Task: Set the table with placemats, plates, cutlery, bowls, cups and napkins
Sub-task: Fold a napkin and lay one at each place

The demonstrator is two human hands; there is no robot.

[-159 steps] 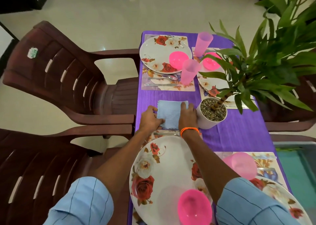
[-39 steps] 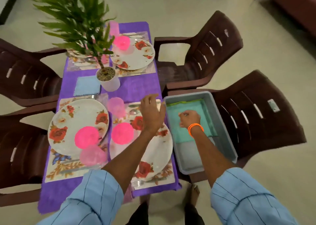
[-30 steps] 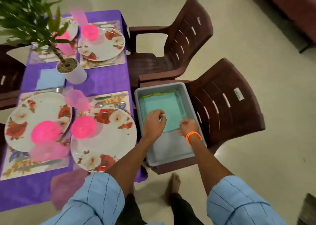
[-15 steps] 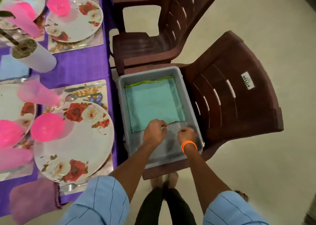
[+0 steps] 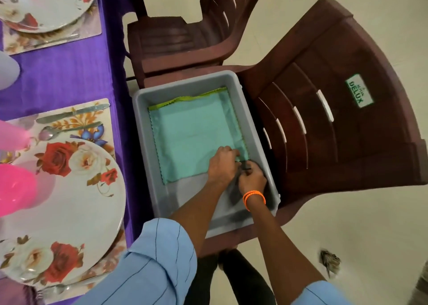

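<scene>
Teal napkin (image 5: 192, 140) lies flat in the grey plastic bin (image 5: 141, 128), which sits on the seat of the near brown chair (image 5: 347, 124) just right of the desk (image 5: 64, 73). A yellow-green cloth (image 5: 185, 99) peeks out under it along the far edge (probably another napkin in the stack).

Both hands are down in the bin at the napkin's near-right corner. Left hand (image 5: 220, 165) has curled fingers on the cloth at that corner, looks like a pinch. Right hand (image 5: 252, 179), the one with the orange wristband (image 5: 253, 197), is touching the left, fingers curled in on the same spot; whether it has the cloth itself or only the edge I cannot tell, the fingertips are hidden.

Handling judgement: thin, soft, very light fabric, no stiffness, so it will drape and fold as soon as it is lifted. Nothing fragile. Main risk is dragging the lower cloth along, since the layers lie flush. Best hold is the corner or the zigzag-cut hem, peeled up first to separate one layer, then a second pinch on the neighbouring corner to keep it square.

On the desk: purple tablecloth, floral placemat (image 5: 76, 117) with knife (image 5: 71, 113) and spoon (image 5: 67, 128), floral plate (image 5: 60, 212), pink bowl (image 5: 14, 189) at the left edge. No napkin shows at this near setting.
</scene>
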